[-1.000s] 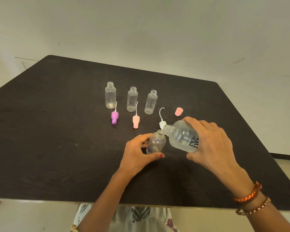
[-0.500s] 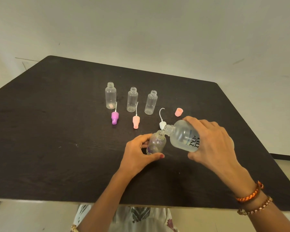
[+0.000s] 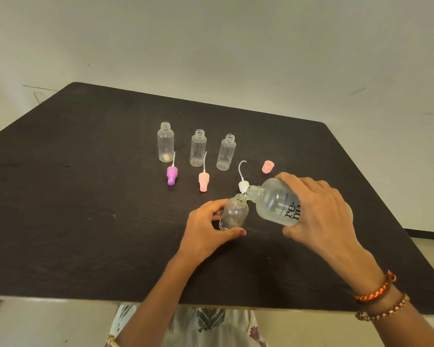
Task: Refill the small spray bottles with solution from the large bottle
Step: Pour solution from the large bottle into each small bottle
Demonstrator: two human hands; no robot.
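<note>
My right hand (image 3: 318, 211) grips the large frosted bottle (image 3: 276, 202), tipped over to the left with its open neck right at the mouth of a small clear bottle (image 3: 234, 212). My left hand (image 3: 206, 229) holds that small bottle upright on the black table (image 3: 85, 196), thumb in front and fingers behind. Three more small clear bottles stand uncapped in a row further back: one on the left (image 3: 165, 142), one in the middle (image 3: 198, 148) and one on the right (image 3: 226, 152).
Loose spray tops with thin tubes lie in front of the row: a purple one (image 3: 172, 174), a peach one (image 3: 203, 181) and a white one (image 3: 243, 184). A peach cap (image 3: 267, 167) lies behind the large bottle. The table's near edge runs just above my lap.
The large bottle's neck has dropped slightly closer to the small bottle's mouth. My left hand and the small bottle have stayed in place.
</note>
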